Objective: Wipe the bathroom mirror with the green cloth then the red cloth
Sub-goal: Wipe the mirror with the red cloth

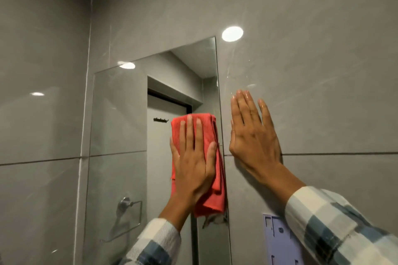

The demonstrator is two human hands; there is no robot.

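Observation:
The frameless mirror hangs on the grey tiled wall, left of centre. A folded red cloth lies flat against the mirror close to its right edge. My left hand presses on that cloth with fingers spread and pointing up. My right hand rests flat and open on the wall tile just right of the mirror, holding nothing. No green cloth is in view.
A lilac plastic holder is fixed to the wall below my right forearm. The mirror reflects a door with hooks and a chrome towel ring. The side wall meets the mirror wall at the left corner.

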